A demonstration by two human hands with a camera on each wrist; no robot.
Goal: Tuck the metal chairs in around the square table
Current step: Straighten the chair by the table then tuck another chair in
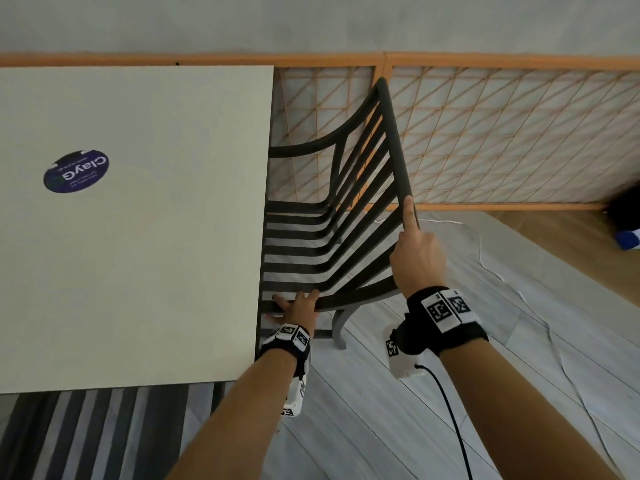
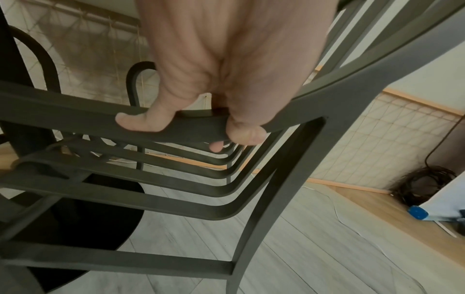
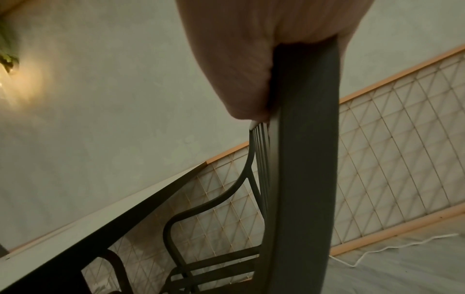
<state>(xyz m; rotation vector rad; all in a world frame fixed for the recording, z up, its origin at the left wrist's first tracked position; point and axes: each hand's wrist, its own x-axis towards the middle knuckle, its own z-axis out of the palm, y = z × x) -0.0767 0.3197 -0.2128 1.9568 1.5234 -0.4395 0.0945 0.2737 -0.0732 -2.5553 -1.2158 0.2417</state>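
A dark grey slatted metal chair (image 1: 322, 230) stands at the right side of the square cream table (image 1: 138, 254), its seat partly under the tabletop edge. My left hand (image 1: 294, 306) grips the chair's near armrest (image 2: 176, 127), thumb and fingers curled round the bar. My right hand (image 1: 414, 251) holds the top rail of the backrest (image 1: 393, 140), index finger stretched along it. In the right wrist view the palm wraps the rail (image 3: 302, 159). A second chair's striped slats (image 1: 104, 431) show below the table's near edge.
A wooden lattice screen (image 1: 502, 133) runs along the wall right behind the chair. White and black cables (image 1: 485, 258) trail over the pale plank floor to the right. The table's round black base (image 2: 83, 224) sits under the top. A blue round sticker (image 1: 76, 171) lies on the table.
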